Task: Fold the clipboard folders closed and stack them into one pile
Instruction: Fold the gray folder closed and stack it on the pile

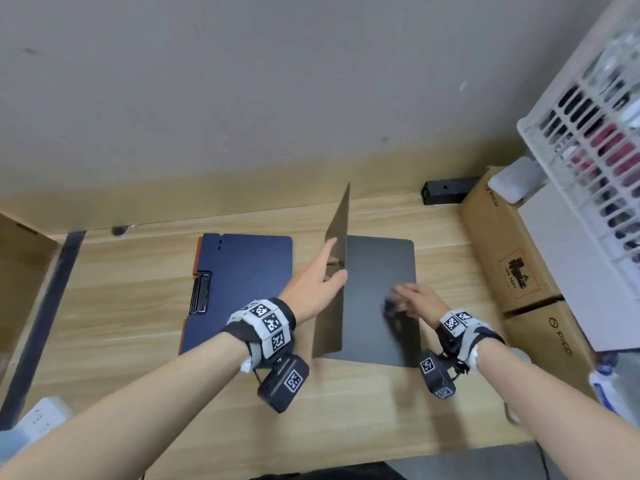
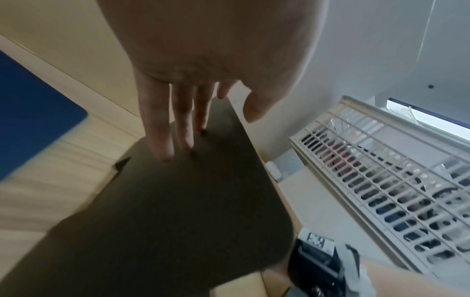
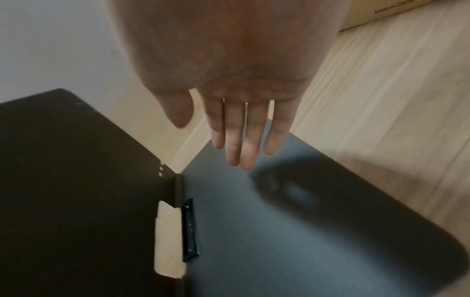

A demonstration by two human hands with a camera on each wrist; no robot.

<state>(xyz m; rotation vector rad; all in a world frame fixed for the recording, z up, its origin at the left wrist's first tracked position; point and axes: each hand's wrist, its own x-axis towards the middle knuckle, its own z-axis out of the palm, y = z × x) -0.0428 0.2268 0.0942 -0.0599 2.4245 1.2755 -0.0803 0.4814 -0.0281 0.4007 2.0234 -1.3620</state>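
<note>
- While my left hand (image 1: 317, 282) tips the cover (image 1: 334, 271) of the black folder (image 1: 381, 268) up at frame centre, its fingers (image 2: 162, 128) lie straight and close together against the cover's outer face, thumb apart; nothing is pinched.
- My right hand (image 1: 414, 299) hovers flat above the folder's lower panel, right of centre, fingers straight and side by side; whether it touches, I cannot tell.
- At left of centre the blue folder (image 1: 242, 285) lies on the wooden table (image 1: 138, 306).
- Both look like thin, stiff, light boards with smooth, probably slick faces, so I'd push the cover by its free edge and lift each folder by its long edges.
</note>
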